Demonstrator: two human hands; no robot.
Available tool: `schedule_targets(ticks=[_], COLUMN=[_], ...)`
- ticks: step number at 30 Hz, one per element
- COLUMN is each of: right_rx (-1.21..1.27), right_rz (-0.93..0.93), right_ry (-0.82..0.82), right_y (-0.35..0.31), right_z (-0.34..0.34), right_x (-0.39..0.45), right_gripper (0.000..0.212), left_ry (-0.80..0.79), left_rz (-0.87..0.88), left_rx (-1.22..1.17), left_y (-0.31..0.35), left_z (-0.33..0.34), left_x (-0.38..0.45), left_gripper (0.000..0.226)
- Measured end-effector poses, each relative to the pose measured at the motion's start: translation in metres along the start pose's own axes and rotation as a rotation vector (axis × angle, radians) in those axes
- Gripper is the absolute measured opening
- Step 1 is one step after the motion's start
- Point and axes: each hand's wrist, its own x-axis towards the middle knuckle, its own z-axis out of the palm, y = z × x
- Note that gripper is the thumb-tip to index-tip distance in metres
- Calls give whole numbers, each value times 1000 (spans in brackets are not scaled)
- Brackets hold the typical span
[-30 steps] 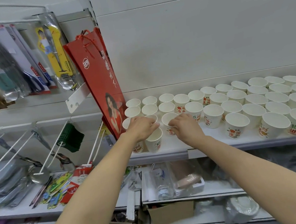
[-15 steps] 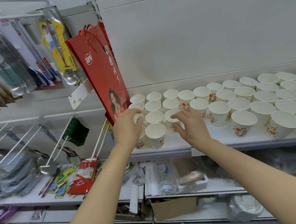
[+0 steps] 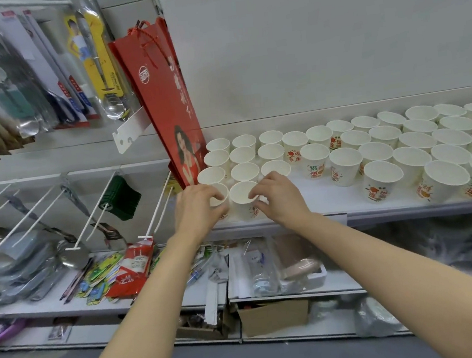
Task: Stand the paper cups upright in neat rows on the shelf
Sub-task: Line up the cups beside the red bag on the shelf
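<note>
White shelf (image 3: 327, 198): upright empty cups; left hand (image 3: 195, 209), right hand (image 3: 279, 197) grip front cup (image 3: 243, 200).

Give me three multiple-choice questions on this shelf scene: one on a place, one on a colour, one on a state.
1. Where does the red paper gift bag stand?
A. left of the white paper cups
B. right of them
C. on the floor

2. What colour are the cups inside?
A. blue
B. white
C. black

3. How do the cups stand on the white metal shelf?
A. upside down
B. on their sides
C. upright

A: it leans at the rows' left end.
B: open mouths show white.
C: every rim faces up.
</note>
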Motion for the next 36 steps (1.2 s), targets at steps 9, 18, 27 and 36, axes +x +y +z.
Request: schedule_targets(ticks=[9,18,27,36], right_rx=[-155,-272,-166,-61], right_rz=[335,423,273,184], right_ry=[241,97,40,-34], right_y=[77,158,170,146], right_z=[-82,-152,-161,-141], right_x=[-70,-118,-105,-77], right_gripper=[22,23,6,5], left_ry=[67,-189,-57,-87], left_rz=[157,376,366,98], left_rx=[-283,38,59,22], left_y=[97,239,228,147], left_z=[14,86,65,12], left_x=[24,90,74,13], left_gripper=[29,31,12,7])
